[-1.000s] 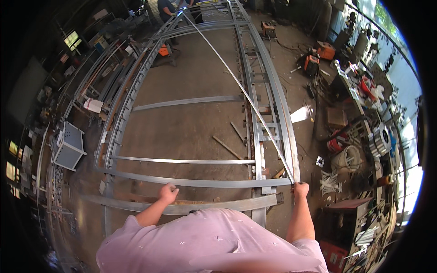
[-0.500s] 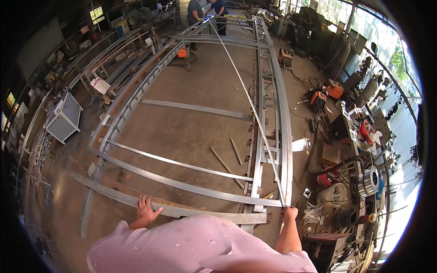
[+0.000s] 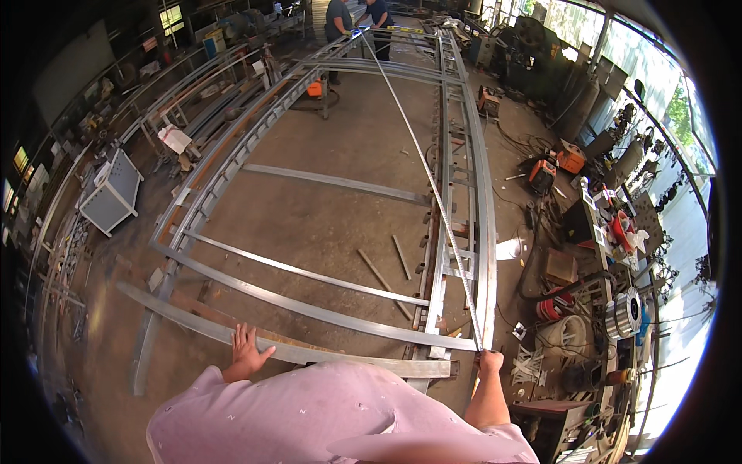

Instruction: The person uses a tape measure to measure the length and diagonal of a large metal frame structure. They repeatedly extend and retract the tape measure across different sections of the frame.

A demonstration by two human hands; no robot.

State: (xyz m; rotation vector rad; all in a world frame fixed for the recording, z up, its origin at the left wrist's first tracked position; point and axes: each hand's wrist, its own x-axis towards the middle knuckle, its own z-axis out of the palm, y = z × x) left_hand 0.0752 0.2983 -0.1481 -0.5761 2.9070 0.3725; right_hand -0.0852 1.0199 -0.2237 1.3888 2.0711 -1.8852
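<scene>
A large welded metal frame (image 3: 317,315) of grey square tubing stretches away in front of me. My left hand (image 3: 249,353) rests with fingers spread on a loose-looking metal tube (image 3: 189,325) lying across the near end. At the near right corner of the frame, my right hand (image 3: 489,362) is closed on the end of a tape measure (image 3: 418,145). The pale tape runs taut and diagonally to the far left corner, where two co-workers (image 3: 377,17) stand bent over the frame. The tape's tip inside my right fingers is hidden.
Orange welding machines (image 3: 543,174) and cables lie to the right. Beside them are a cluttered workbench (image 3: 595,224), a white bucket (image 3: 563,335) and a wire spool (image 3: 623,313). A grey metal cabinet (image 3: 113,193) and long metal stock stand left. Short bars (image 3: 375,271) lie on the floor inside the frame.
The view has shifted very slightly. My left hand stays on the tube and my right hand stays closed on the tape end; nothing else has visibly moved.
</scene>
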